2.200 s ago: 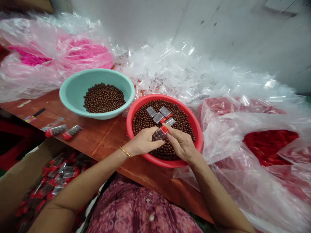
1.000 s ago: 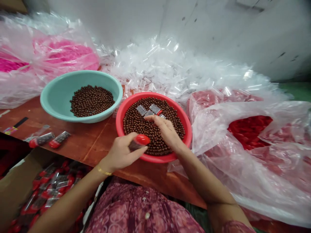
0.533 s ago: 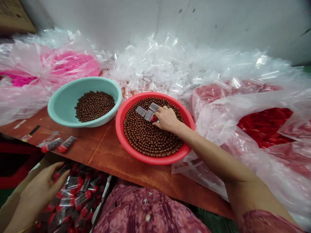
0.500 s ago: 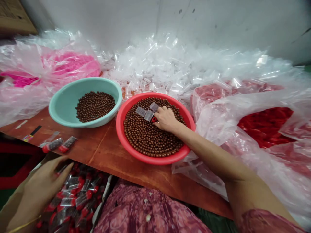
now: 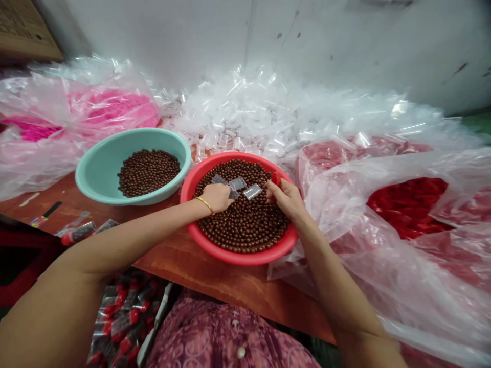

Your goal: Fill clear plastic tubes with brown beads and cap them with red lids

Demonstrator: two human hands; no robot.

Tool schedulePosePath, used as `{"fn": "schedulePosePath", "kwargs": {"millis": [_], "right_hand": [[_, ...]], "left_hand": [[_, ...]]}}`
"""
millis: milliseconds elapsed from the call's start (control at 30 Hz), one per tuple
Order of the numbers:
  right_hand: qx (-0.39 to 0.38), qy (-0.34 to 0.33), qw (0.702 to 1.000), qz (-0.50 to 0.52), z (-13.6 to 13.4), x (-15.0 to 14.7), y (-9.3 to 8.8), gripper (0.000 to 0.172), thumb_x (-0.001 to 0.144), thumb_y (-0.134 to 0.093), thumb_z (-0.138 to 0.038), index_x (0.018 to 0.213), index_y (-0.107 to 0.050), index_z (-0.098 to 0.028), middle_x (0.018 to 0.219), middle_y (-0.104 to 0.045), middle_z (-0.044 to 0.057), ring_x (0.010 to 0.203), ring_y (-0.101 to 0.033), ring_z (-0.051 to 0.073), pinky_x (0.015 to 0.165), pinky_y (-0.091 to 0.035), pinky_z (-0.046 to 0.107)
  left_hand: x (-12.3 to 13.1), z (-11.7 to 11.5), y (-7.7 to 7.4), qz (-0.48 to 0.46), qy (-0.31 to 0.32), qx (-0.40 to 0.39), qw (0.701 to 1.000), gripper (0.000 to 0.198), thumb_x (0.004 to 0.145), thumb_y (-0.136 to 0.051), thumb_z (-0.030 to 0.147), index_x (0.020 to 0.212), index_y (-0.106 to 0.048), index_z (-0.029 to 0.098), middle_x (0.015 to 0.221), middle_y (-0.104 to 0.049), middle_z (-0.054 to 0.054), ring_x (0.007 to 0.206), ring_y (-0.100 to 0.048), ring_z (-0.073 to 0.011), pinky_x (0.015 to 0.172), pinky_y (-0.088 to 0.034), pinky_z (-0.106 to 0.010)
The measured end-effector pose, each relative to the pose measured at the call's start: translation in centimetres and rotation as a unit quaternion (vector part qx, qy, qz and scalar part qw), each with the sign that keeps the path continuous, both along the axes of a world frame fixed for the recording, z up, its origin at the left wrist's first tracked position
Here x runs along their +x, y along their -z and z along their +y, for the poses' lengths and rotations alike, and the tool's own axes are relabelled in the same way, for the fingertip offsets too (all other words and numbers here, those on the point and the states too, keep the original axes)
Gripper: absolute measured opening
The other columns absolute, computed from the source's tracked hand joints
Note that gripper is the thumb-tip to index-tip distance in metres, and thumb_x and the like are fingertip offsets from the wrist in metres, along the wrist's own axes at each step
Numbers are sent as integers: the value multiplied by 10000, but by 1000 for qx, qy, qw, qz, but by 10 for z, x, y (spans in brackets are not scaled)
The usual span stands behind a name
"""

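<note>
A red bowl (image 5: 238,258) full of brown beads (image 5: 245,225) stands on the wooden table in front of me. Both my hands are over it. My left hand (image 5: 217,197) is curled, its fingertips closed on a small clear box (image 5: 232,194) lying among the beads. Two more clear boxes (image 5: 238,183) lie just beyond it. My right hand (image 5: 286,198) is closed, pinching a red cap (image 5: 275,178) at the bowl's far right rim. Another clear box (image 5: 253,191) lies by its fingertips.
A teal bowl (image 5: 92,174) with more beads stands to the left. Behind are a heap of empty clear boxes (image 5: 249,112), a bag of pink caps (image 5: 107,107) and, right, a bag of red caps (image 5: 406,204). Filled boxes lie on the table (image 5: 79,232) and in a carton (image 5: 123,322) below.
My left hand came up from the carton of filled boxes, empty, and reached into the red bowl. My right hand picked a red cap out of the bowl and drew back right.
</note>
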State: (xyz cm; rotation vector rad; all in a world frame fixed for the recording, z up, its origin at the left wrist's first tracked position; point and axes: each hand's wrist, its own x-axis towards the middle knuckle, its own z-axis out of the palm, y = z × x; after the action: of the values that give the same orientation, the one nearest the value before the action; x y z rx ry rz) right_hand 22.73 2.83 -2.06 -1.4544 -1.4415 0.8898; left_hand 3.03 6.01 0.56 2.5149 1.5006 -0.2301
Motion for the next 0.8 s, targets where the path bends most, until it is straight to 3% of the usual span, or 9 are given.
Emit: {"fn": "schedulePosePath", "kwargs": {"millis": [167, 333, 467, 600, 700, 767, 800], "right_hand": [[13, 45, 998, 42, 6, 2, 2, 408, 730, -540, -608, 642, -461, -218, 539, -511, -41, 454, -449, 92, 476, -390, 248], [22, 28, 998, 59, 5, 4, 0, 391, 752, -535, -597, 647, -482, -224, 547, -515, -32, 446, -446, 94, 465, -384, 256], [31, 21, 997, 63, 3, 4, -2, 391, 754, -530, -607, 660, -480, -230, 550, -514, -32, 447, -445, 95, 462, -380, 258], [43, 8, 998, 55, 2, 5, -3, 388, 779, -511, -591, 650, -467, -228, 543, -505, -36, 448, -449, 91, 473, -384, 258], [48, 12, 997, 63, 3, 6, -4, 373, 782, -514, -580, 665, -468, -228, 537, -496, -43, 444, -447, 89, 471, -380, 255], [42, 22, 996, 74, 3, 6, -4, 371, 771, -521, -585, 679, -468, -229, 529, -484, -48, 436, -435, 88, 461, -372, 253], [38, 26, 996, 78, 4, 5, -4, 374, 765, -522, -591, 683, -467, -230, 521, -475, -51, 432, -428, 88, 456, -365, 252]], "left_hand": [[2, 9, 1, 2, -1, -24, 1000, 271, 808, -528, 372, 934, -648, 165, 944, -694, -90, 870, -651, -209, 699, -473, -243], [3, -13, -9, 60, 124, -23, 990, 189, 786, -477, 95, 740, -660, 94, 812, -680, -180, 832, -661, -280, 718, -484, -337], [23, -21, 6, 8, 176, -57, 983, 211, 754, -456, 51, 765, -659, 105, 816, -679, -163, 822, -652, -262, 735, -484, -341], [43, -12, 30, -115, 95, -129, 980, 131, 680, -529, 83, 734, -642, 125, 730, -652, -82, 787, -626, -227, 750, -471, -319], [46, -5, 38, -172, 65, -171, 968, 92, 697, -573, 166, 761, -625, 126, 684, -620, -26, 695, -595, -170, 687, -467, -277], [41, -2, 35, -241, 34, -228, 943, 120, 722, -577, 200, 814, -599, 125, 679, -601, 7, 637, -567, -120, 637, -460, -238], [38, -2, 31, -301, 8, -267, 915, 119, 721, -583, 191, 820, -577, 126, 684, -591, 20, 627, -555, -97, 633, -456, -221]]}}
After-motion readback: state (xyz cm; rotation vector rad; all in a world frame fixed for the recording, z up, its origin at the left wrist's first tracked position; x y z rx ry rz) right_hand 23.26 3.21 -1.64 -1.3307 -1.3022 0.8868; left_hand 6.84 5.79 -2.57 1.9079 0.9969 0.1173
